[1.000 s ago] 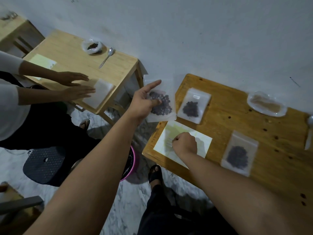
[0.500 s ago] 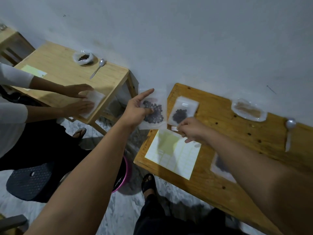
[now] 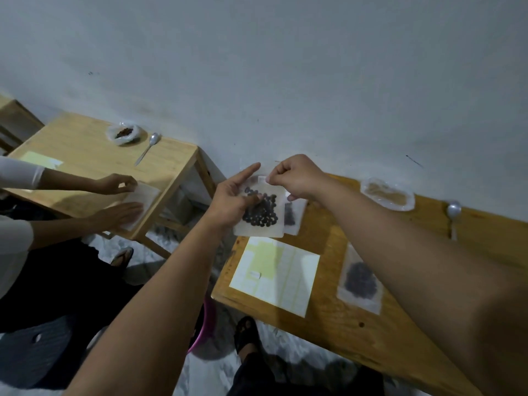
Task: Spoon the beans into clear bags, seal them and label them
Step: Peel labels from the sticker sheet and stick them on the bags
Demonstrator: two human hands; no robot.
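grips a bag (image 3: 258, 228) of beans (image 3: 263, 214) in the left hand (image 3: 231, 201), with the thumb curled over the front and the index finger straight up along the left edge. holds it upright in the air over the far left corner of the table (image 3: 343, 332), close to the wall. pinches a small white label (image 3: 263, 179) between thumb and forefinger of the right hand (image 3: 297, 178), right at the bag's top edge; cannot tell whether stuck on.

on the table: a label sheet (image 3: 274, 275) just below the held bag, a second bag (image 3: 293, 217) half hidden behind it, a third bag (image 3: 360, 281) beside the sheet and partly under the right forearm. by the wall, an open pouch (image 3: 387, 192) and a spoon (image 3: 453, 211).

at left, on another table (image 3: 85, 155), another person's hand (image 3: 120, 214) flat on a white packet (image 3: 145, 195).
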